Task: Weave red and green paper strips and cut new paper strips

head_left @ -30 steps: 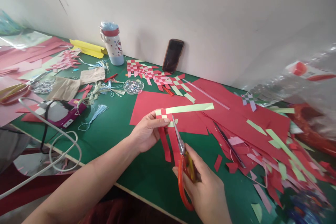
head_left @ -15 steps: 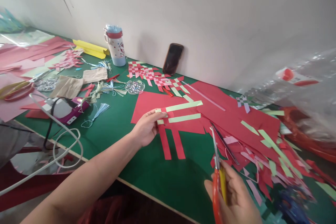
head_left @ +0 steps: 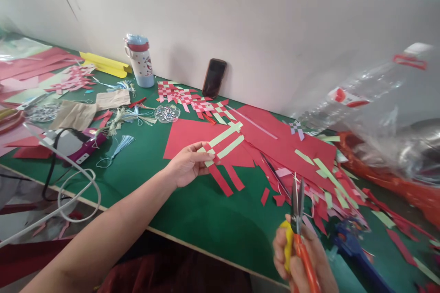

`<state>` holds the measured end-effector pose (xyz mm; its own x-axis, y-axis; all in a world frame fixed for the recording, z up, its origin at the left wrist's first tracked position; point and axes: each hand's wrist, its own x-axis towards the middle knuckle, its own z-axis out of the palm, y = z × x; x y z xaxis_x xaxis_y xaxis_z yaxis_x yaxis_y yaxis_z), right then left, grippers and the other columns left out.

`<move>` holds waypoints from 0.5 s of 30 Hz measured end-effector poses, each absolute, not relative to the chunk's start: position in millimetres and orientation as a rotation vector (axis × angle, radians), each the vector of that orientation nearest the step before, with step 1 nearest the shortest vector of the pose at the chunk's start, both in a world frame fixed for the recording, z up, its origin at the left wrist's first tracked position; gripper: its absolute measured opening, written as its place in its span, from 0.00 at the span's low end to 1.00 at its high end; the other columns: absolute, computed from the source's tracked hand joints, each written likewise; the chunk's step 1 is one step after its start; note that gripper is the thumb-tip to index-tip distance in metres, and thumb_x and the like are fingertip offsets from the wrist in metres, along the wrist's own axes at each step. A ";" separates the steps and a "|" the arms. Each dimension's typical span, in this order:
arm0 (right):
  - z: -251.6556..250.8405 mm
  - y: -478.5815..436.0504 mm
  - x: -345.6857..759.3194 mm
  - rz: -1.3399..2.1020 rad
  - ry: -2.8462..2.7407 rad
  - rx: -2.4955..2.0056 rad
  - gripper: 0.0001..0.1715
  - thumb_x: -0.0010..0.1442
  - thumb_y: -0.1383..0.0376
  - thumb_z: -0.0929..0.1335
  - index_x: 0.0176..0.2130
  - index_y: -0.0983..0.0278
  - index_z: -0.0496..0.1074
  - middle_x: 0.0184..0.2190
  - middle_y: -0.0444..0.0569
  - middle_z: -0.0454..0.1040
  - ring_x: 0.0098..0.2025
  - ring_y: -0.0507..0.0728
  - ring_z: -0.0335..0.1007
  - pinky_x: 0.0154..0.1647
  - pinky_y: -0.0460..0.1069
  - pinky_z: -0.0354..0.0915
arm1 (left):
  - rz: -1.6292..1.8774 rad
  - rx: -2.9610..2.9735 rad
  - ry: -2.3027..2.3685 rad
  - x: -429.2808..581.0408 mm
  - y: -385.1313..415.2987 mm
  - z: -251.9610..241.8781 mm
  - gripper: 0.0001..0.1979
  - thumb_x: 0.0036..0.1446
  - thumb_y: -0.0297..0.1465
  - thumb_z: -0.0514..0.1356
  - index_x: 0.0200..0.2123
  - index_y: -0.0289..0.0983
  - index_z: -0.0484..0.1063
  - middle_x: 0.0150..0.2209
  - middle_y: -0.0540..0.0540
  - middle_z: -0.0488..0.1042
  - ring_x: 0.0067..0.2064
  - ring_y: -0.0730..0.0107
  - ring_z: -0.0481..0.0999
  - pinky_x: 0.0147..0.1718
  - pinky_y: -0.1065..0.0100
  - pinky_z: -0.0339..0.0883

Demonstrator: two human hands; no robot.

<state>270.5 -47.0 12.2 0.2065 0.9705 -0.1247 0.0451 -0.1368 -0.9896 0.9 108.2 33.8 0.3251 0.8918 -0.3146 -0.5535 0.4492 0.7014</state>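
Paper weaving (head_left: 231,147) in red and pale green hangs from the left hand (head_left: 187,165) of the person whose head camera I watch from afar. The piece is a small checkered block with loose tails: two pale green strips reach up and to the right, side by side, and two red strips slant down toward the front of the green desk (head_left: 220,229). Thumb and fingers pinch the block at its left end, covering part of the checks from my view. I see it raised over the middle of the desk, before the near edge of a plain red sheet (head_left: 182,135).

The right hand (head_left: 319,254), well apart at lower right, grips scissors (head_left: 297,203) by their orange and yellow handles; the blades stand slightly parted, tips pointing away from the person. Near them I find a heap of red, pink and green offcuts (head_left: 321,213).

Beyond the red sheet, finished-looking checkered pieces (head_left: 187,98) in the same colors lie in a cluster, beside a clear dish of beads (head_left: 167,113). Behind, a phone (head_left: 214,78) leans on the wall, and a drinking bottle (head_left: 140,62) stands upright to its left.
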 end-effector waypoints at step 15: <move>12.7 -64.3 262.9 1.378 -0.928 -1.379 0.35 0.49 0.45 0.74 0.53 0.51 0.67 0.37 0.47 0.68 0.30 0.49 0.63 0.29 0.44 0.66 | 1.040 0.583 0.756 -3.6 108.4 36.7 0.11 0.47 0.33 0.72 0.31 0.34 0.77 0.27 0.50 0.75 0.27 0.76 0.75 0.28 0.73 0.69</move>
<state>262.9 -64.3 12.7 0.0792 0.9577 -0.2767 -0.1039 -0.2681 -0.9578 -3.6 108.4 36.7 0.3022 0.9134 -0.2726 -0.5411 0.3998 0.7398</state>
